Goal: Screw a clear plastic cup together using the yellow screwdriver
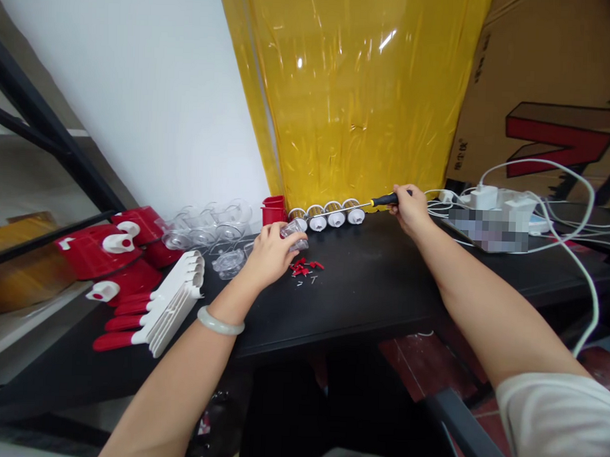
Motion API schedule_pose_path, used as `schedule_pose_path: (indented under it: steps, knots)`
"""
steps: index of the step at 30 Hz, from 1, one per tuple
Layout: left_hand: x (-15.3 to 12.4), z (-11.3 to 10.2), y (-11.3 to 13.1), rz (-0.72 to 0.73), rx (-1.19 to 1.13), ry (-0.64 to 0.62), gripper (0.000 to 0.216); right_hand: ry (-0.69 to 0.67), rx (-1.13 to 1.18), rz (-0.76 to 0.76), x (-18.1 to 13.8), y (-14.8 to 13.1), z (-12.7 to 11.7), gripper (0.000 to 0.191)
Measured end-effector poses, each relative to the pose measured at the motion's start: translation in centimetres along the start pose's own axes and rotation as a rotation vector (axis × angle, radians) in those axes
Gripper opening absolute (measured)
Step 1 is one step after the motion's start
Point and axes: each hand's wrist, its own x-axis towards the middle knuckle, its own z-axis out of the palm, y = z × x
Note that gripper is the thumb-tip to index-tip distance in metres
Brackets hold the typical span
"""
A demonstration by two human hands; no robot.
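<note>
My left hand (269,252) is closed around a small clear plastic part (295,235), held just over the black table. In my right hand (408,207) is a screwdriver (383,200) with a black and yellow handle. Its long shaft points left, toward the clear part; whether the tip touches it I cannot tell. Behind the shaft stands a row of white and gold mesh filter cylinders (336,216), beside a red plastic cup (274,209). Below my left hand lie small red pieces (303,267) with a few loose screws (314,279).
Clear plastic cups (205,226) and clear lid-like parts (228,263) sit to the left. Nearby are white parts with red handles (175,304) and red housings (97,251). White cables (570,231) and a tablet-like device (465,229) lie right. A large carton (535,83) leans behind.
</note>
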Motion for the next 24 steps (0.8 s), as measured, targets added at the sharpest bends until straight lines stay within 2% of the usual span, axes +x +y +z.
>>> schedule_pose_path:
  steps: [3, 6, 11, 14, 24]
  knots:
    - [0.1, 0.1, -0.4, -0.030, -0.068, 0.053, 0.037, 0.102, -0.063, 0.027, 0.2, -0.2, -0.4, 0.020]
    - [0.4, 0.3, -0.7, -0.102, -0.165, 0.167, 0.037, 0.181, -0.129, 0.038, -0.1, -0.7, -0.4, 0.015]
    - [0.8, 0.8, -1.1, -0.176, -0.306, 0.425, 0.038, 0.149, -0.196, 0.036, -0.9, -1.1, 0.0, 0.013]
    - [0.9, 1.4, -1.6, -0.213, -0.363, 0.525, 0.040, 0.113, -0.236, 0.030, -1.4, -1.2, 0.3, 0.014]
    - [1.2, 3.7, -3.8, -0.278, -0.651, 0.554, 0.056, 0.008, -0.306, 0.000, -1.9, -0.5, 0.8, 0.016]
